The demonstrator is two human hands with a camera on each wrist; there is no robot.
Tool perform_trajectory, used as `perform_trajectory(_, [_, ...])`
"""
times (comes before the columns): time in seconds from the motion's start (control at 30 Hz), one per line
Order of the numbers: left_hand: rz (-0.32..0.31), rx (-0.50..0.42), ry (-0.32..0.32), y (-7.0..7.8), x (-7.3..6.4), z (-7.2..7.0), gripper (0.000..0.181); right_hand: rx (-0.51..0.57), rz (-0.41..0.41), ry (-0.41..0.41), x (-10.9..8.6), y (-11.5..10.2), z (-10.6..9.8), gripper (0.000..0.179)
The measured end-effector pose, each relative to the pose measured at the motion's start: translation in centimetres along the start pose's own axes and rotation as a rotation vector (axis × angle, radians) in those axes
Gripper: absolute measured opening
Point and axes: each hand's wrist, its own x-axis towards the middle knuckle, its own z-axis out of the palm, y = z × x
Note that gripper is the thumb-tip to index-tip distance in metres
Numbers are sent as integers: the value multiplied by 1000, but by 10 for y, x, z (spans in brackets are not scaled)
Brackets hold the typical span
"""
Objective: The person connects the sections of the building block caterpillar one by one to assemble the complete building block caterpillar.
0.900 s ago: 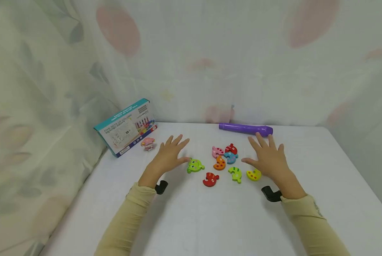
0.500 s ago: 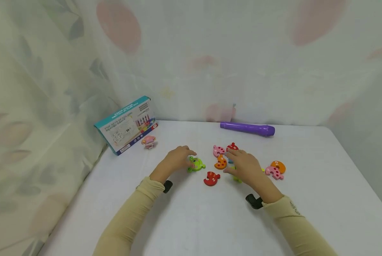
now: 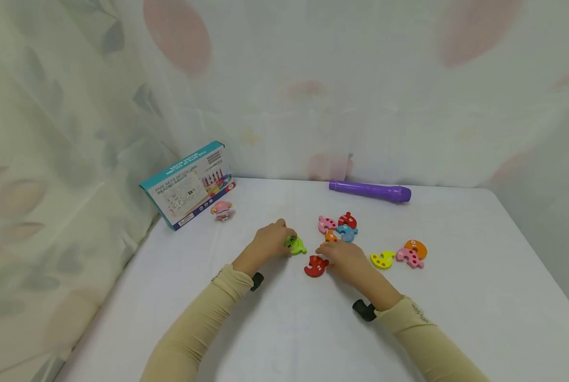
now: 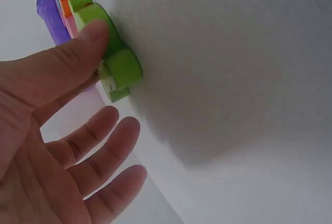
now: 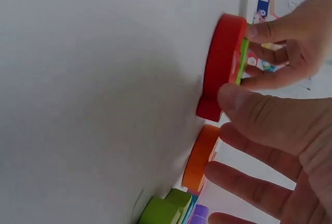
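My left hand point(image 3: 270, 241) pinches the rim of a green smiling animal-head piece point(image 3: 296, 245) on the white table, thumb on its near side in the left wrist view; the other fingers spread loosely. Just right of it lies a red piece numbered 2 point(image 3: 315, 267). My right hand point(image 3: 350, 263) reaches over the table with its thumb at the knob end of this red piece point(image 5: 223, 68), fingers extended and apart. Beyond its fingers is an orange piece point(image 3: 331, 236), partly covered in the head view. A green piece point(image 5: 162, 211), hidden from the head view, shows in the right wrist view.
Behind the right hand cluster pink point(image 3: 326, 224), red point(image 3: 347, 219) and blue point(image 3: 347, 233) pieces. Yellow point(image 3: 382, 260), pink point(image 3: 410, 258) and orange point(image 3: 420, 248) ones lie to the right. A purple toy microphone point(image 3: 370, 191), a box point(image 3: 189, 185) and a small pink figurine point(image 3: 222, 210) stand farther back.
Both hands have come down and inward from a spread, raised pose. The left now grips the green head piece. The right moved left to the red piece, uncovering the yellow, pink and orange pieces.
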Motion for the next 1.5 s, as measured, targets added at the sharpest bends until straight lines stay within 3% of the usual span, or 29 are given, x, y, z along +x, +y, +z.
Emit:
perform_trajectory(0.2, [36, -70, -40, 4, -3, 0, 39, -9, -18, -37, 2, -8, 3, 43])
perform_trajectory(0.43, [72, -143, -63, 4, -3, 3, 46, -38, -28, -20, 0, -12, 8, 43])
perform_trajectory(0.93, [120, -132, -90, 1, -7, 7, 53, 16, 9, 51, -2, -19, 15, 31])
perform_trajectory(1.07, [124, -162, -62, 3, -8, 8, 49, 59, -10, 87, -4, -18, 14, 30])
perform_trajectory(1.3, [136, -195, -53, 2, -9, 6, 43, 89, -129, 251, -4, -18, 14, 22])
perform_trajectory(1.5, [139, -227, -69, 1, -11, 3, 42, 65, -149, 251, 1, -23, 13, 21])
